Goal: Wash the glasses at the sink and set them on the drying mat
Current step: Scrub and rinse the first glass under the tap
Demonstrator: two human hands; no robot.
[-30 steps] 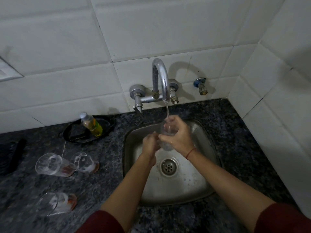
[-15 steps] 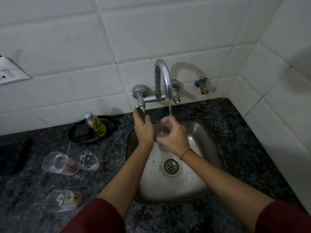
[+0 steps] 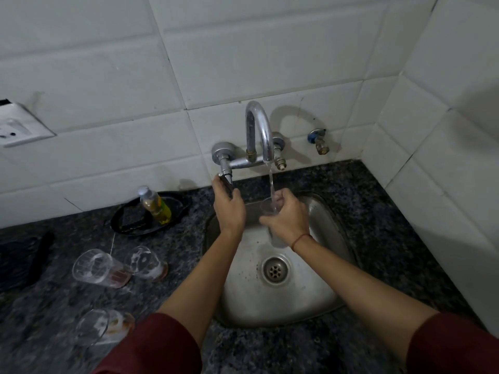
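- Your right hand wraps its fingers round the glass, held under the stream over the sink; wet, it could slip and crack on the steel.
- Your left hand curls round the tap lever; a hard turn could splash water out.
- 3 dirty glasses lie tipped on the dark speckled counter, free to roll.
- White tiled walls, dim light.

Steel sink basin overhung by curved chrome spout. Dark granite counter blocked at left by three toppled clear glasses, black oval tray; open at right.
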